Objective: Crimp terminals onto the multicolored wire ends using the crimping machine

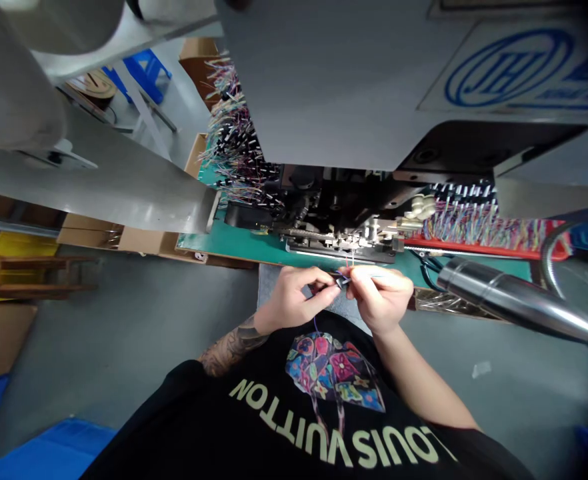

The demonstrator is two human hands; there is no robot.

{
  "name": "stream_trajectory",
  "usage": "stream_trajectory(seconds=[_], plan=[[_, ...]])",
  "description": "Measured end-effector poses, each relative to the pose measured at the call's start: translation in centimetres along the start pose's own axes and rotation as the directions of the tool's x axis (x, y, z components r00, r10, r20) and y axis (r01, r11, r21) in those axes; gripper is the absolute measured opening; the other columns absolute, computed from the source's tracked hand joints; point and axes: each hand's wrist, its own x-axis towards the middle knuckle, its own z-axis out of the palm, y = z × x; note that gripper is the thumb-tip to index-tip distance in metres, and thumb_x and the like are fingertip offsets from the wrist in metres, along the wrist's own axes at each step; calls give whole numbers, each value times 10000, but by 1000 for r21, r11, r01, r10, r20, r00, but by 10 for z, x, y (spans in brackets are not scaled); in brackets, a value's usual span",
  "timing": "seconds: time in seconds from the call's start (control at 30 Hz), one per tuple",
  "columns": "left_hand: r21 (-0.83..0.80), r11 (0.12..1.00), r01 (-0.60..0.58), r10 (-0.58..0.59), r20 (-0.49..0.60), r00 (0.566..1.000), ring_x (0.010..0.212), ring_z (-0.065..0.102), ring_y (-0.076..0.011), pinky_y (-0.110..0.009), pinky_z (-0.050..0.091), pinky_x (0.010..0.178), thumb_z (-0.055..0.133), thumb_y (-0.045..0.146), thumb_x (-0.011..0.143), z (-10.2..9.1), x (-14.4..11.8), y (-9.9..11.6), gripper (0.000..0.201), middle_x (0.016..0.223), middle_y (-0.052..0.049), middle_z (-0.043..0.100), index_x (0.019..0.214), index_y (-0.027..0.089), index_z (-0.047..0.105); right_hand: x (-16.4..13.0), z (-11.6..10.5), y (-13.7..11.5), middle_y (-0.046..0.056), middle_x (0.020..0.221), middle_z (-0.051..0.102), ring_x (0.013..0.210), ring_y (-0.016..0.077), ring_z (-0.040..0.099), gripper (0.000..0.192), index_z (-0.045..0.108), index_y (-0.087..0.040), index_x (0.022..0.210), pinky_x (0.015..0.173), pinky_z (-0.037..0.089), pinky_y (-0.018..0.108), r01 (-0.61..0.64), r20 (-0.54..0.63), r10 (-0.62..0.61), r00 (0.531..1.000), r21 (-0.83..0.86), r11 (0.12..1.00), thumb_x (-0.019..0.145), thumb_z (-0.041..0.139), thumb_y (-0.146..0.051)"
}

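Note:
My left hand [299, 297] pinches a small dark wire connector [341, 283] between thumb and fingertips, just in front of the machine bench. A purple wire [316, 325] hangs below that hand over the black shirt. My right hand [381, 297] is closed at the connector's other side, its fingertips pinching thin wires [347, 272]. The fingers partly cover connector and wires, so the exact wires gripped are hard to make out. Directly beyond the hands stands the metal working part [354, 241] of a bench machine; the hands appear apart from it.
The grey machine head [324, 87] overhangs the green bench [244, 240]. Bundles of wired connectors [239, 133] lie at the left, more in a red tray [509, 243] at the right. Pliers [430, 270] and a shiny metal lamp tube [514, 297] are right of my hands.

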Motion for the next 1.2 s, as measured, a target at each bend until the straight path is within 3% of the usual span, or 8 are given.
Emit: stream_trajectory(seconds=[0.17,0.3,0.5,0.73,0.9,1.1,1.2], plan=[[240,970,-30,73,-174,982,686,778,-144,-256,599,683,719,220,1101,16,0,-6,144,819,-27,842,974,186,777,-6,18,20,0,663,774,488,147,668,236,909,-218,876,588,617,294,-37,-247,5,969,-125,992,1051,787,-321],[303,952,-32,101,-215,972,722,808,-153,-257,609,687,651,238,1150,30,1,-17,164,866,-35,849,1022,194,743,-1,27,23,11,668,763,496,149,643,279,869,-206,828,534,557,291,-98,-337,54,940,-116,988,1020,785,-391],[401,914,-63,149,-187,971,696,781,-171,-282,579,670,606,272,1181,34,1,-26,226,823,-25,804,992,207,713,16,25,10,-19,461,506,539,174,648,627,539,-230,474,556,517,288,-216,-263,202,943,-25,976,991,826,-440],[441,894,-78,180,-193,964,663,746,-153,-276,546,648,580,267,1192,32,1,-25,226,788,-5,765,1006,210,695,20,22,8,-33,465,493,482,133,518,628,537,-230,480,550,497,291,-218,-156,221,963,36,975,1017,818,-394],[455,885,-97,194,-171,966,654,724,-146,-276,535,639,573,258,1196,31,3,-24,236,800,-7,762,1000,210,695,18,24,6,-35,491,520,522,153,595,605,564,-228,510,595,539,304,-165,-200,171,965,46,985,1029,828,-394],[447,890,-90,184,-171,968,663,729,-147,-272,537,636,588,258,1194,29,4,-24,214,806,-5,767,1022,213,706,19,21,17,-32,476,499,535,174,626,643,555,-243,489,581,518,314,-246,-145,258,955,98,964,1023,862,-428],[429,901,-62,149,-172,974,674,742,-150,-270,550,640,586,273,1195,29,3,-24,215,810,-7,775,1031,213,711,18,20,20,-28,480,510,594,195,706,634,566,-250,492,622,552,317,-256,-144,272,952,118,959,1027,860,-421]])
